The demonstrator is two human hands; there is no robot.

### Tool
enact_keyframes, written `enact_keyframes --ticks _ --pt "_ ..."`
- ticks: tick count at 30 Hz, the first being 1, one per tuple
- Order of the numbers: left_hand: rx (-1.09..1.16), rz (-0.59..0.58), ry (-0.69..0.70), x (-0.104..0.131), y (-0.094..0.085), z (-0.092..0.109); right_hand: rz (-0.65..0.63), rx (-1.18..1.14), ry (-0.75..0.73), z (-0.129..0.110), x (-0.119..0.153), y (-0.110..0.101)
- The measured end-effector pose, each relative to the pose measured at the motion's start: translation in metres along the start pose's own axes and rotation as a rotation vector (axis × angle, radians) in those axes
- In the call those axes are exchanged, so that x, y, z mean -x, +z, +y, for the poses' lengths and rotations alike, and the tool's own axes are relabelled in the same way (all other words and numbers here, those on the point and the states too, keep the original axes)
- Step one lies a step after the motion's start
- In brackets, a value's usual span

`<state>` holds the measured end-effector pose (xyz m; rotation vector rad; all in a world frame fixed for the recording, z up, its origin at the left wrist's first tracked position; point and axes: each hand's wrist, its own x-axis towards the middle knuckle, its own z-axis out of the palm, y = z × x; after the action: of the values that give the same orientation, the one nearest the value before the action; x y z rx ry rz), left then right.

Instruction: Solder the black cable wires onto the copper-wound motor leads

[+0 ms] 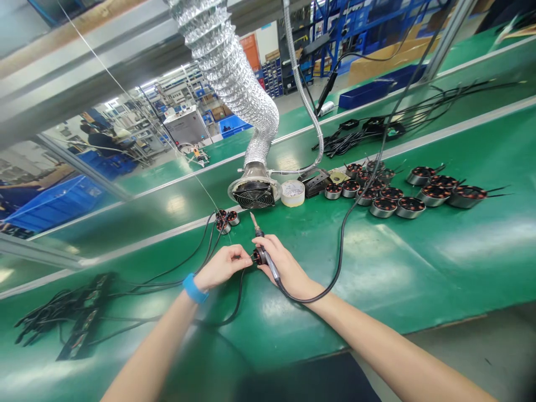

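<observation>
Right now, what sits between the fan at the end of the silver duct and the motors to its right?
A round whitish tub, then a dark holder just right of it, as the head view shows.

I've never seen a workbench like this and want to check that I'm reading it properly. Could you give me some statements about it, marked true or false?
1. The right hand holds a pen-like tool with a pointed tip. True.
2. The left hand lies flat on the bench. False: the left hand is raised, fingertips pinched together beside a small round part.
3. A silvery flexible duct leads down to a black round grille. True.
4. The blue band is on the right wrist. False: the blue band is on the left wrist.
5. The bench top is green. True.
</observation>
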<state>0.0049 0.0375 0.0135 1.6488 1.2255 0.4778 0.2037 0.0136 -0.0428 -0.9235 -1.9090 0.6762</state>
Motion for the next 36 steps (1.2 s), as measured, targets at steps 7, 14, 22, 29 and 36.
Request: enact_keyframes --ticks 7,14,22,29,36 --pt "0.091 0.022 -0.126 -0.003 0.001 -0.006 0.009 -0.001 0.004 0.0 0.001 0.0" --pt "-0.228 0.091 -0.054 -0.003 0.01 -0.005 -0.005 0.021 0.02 -0.001 0.001 0.0" --pt "-0.685 0.256 0.094 0.007 0.029 0.006 -0.03 0.064 0.01 -0.006 0.001 -0.001" --pt "-0.919 0.287 0.092 0.018 0.031 0.007 -0.054 0.095 0.003 -0.009 0.0 -0.001" --pt "-0.864 0.289 0.08 0.011 0.031 0.009 -0.047 0.095 -0.01 -0.007 0.0 0.001"
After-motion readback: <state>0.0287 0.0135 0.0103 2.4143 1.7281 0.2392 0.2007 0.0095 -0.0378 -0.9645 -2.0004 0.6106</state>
